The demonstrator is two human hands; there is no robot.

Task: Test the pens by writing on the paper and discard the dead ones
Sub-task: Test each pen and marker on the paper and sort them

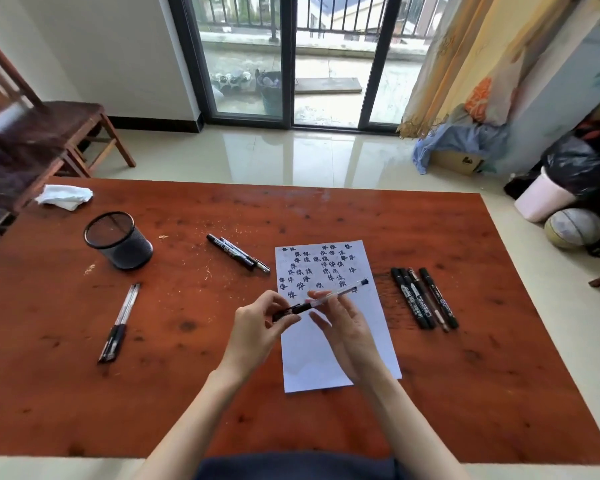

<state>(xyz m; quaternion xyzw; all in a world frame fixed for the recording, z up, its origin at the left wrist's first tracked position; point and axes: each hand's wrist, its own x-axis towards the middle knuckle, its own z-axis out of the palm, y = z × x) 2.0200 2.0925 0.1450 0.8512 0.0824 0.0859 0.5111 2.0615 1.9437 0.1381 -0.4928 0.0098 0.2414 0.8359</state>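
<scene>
Holding a clear gel pen point(326, 296) between both hands above the paper point(329, 341), as I read it. Left hand point(257, 327) pinches the dark capped end at lower left; right hand point(347, 327) supports the barrel mid-length on loosely extended fingers, thumb on top. Long axis runs lower left to upper right, far end aimed toward the marker group point(424, 297). Left hand is nearer the cap, so I judge uncapping comes next, pulling along that axis. Nib is hidden.
</scene>
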